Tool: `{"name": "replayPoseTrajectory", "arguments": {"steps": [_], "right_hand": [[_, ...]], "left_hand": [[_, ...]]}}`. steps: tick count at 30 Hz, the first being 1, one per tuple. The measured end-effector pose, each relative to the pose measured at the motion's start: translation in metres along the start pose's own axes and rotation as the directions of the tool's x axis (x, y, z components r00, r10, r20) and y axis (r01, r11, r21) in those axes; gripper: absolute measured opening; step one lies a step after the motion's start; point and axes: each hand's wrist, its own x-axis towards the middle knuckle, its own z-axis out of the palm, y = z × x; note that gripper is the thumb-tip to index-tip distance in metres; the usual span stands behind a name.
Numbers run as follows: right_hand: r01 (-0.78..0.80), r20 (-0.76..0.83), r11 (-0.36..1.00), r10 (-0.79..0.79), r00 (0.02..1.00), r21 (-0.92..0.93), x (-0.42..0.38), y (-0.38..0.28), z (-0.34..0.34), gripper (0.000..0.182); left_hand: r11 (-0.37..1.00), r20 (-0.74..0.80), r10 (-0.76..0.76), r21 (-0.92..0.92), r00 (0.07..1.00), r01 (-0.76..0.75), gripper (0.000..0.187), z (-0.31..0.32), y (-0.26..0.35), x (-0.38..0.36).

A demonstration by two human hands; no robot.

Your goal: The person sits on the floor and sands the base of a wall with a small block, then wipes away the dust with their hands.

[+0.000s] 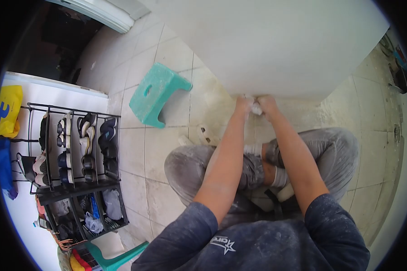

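Observation:
My left hand (243,105) and my right hand (267,106) are held close together at the foot of a white wall (280,49). The fingers of both are closed around a small, crumpled white piece (256,109) that shows between them; I cannot tell whether it is paper or cloth. White dust coats my fingers and forearms. My crossed legs in dusty grey trousers (332,144) lie on either side of my arms.
To the left, a green plastic stool (160,88) stands on dusty floor tiles (131,149). A pale clog (206,134) lies near my left knee. Farther left are a black shoe rack (79,189), a yellow bag (10,108) and a second green stool (115,258).

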Motion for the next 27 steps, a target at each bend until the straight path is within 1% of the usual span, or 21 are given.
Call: {"name": "replayPoseTrajectory", "arguments": {"steps": [2, 3, 5, 6, 8, 9, 11, 12, 15, 17, 18, 20, 21, 23, 24, 26, 27], "right_hand": [[-0.127, 0.012, 0.99, 0.126, 0.992, 0.069, -0.007, 0.003, -0.001, 0.019], [-0.17, 0.015, 0.98, 0.169, 0.985, 0.105, -0.007, -0.007, -0.003, 0.019], [-0.076, -0.033, 0.981, 0.083, 0.996, 0.176, -0.031, -0.028, 0.0, 0.019], [-0.03, -0.054, 0.976, 0.042, 0.998, 0.214, -0.037, -0.035, 0.003, 0.019], [0.009, -0.043, 0.989, -0.003, 0.999, 0.146, -0.022, -0.031, 0.0, 0.018], [0.009, -0.029, 0.994, -0.006, 1.0, 0.105, -0.021, -0.02, 0.0, 0.018], [-0.128, 0.005, 0.986, 0.128, 0.992, 0.107, -0.027, -0.016, 0.003, 0.018], [-0.165, 0.009, 0.98, 0.165, 0.986, 0.112, -0.022, -0.022, -0.001, 0.018], [-0.097, -0.062, 0.995, 0.098, 0.993, 0.022, -0.017, -0.018, -0.002, 0.018], [-0.058, -0.06, 0.987, 0.068, 0.996, 0.151, -0.03, -0.03, -0.001, 0.019], [-0.048, -0.056, 0.976, 0.061, 0.997, 0.214, -0.034, -0.032, 0.001, 0.019], [-0.08, -0.027, 0.975, 0.087, 0.996, 0.209, -0.031, -0.033, 0.001, 0.019], [-0.096, -0.015, 0.974, 0.102, 0.995, 0.206, -0.032, -0.03, 0.0, 0.019], [-0.077, -0.019, 0.987, 0.08, 0.997, 0.144, -0.021, -0.018, 0.001, 0.019], [-0.063, -0.022, 0.992, 0.066, 0.998, 0.112, -0.023, -0.022, 0.0, 0.019], [-0.083, -0.013, 0.968, 0.089, 0.996, 0.239, -0.027, -0.024, 0.0, 0.019], [-0.099, -0.001, 0.948, 0.104, 0.995, 0.303, -0.031, -0.029, 0.002, 0.019]], "left_hand": [[0.996, 0.04, -0.057, 0.073, 0.998, 0.054, 0.017, 0.001, 0.006, -0.004], [0.998, 0.026, -0.048, 0.048, 0.999, 0.047, 0.017, 0.003, 0.001, 0.003], [1.0, -0.008, -0.027, 0.002, 1.0, 0.027, 0.017, 0.002, -0.017, 0.025], [1.0, -0.006, -0.005, -0.015, 1.0, 0.004, 0.017, 0.005, -0.009, 0.023], [0.999, -0.013, 0.021, -0.046, 1.0, -0.021, 0.017, 0.007, 0.005, 0.005], [1.0, 0.006, 0.012, -0.002, 1.0, -0.012, 0.018, 0.004, 0.0, 0.006], [0.996, 0.051, -0.007, 0.087, 0.999, 0.003, 0.019, -0.001, -0.005, 0.011], [0.998, 0.044, -0.009, 0.065, 0.999, 0.007, 0.019, 0.0, -0.006, 0.014], [1.0, 0.021, 0.002, -0.005, 1.0, -0.002, 0.02, 0.006, -0.006, 0.01], [0.999, -0.01, 0.021, -0.042, 1.0, -0.022, 0.019, 0.008, 0.006, 0.001], [0.999, 0.011, 0.008, -0.042, 1.0, -0.007, 0.019, 0.007, 0.011, 0.004], [0.997, 0.038, -0.045, -0.055, 0.998, 0.047, 0.019, 0.003, 0.009, -0.001], [0.997, 0.006, -0.068, -0.048, 0.998, 0.068, 0.019, 0.0, 0.001, -0.006], [0.997, -0.032, -0.069, -0.037, 0.997, 0.067, 0.019, 0.006, 0.005, 0.0], [0.992, -0.057, -0.106, -0.078, 0.993, 0.102, 0.019, 0.01, 0.014, -0.002], [0.972, -0.11, -0.195, -0.156, 0.975, 0.177, 0.019, 0.012, 0.024, -0.01], [0.966, -0.118, -0.2, -0.19, 0.973, 0.176, 0.019, 0.012, 0.027, -0.009]]}}
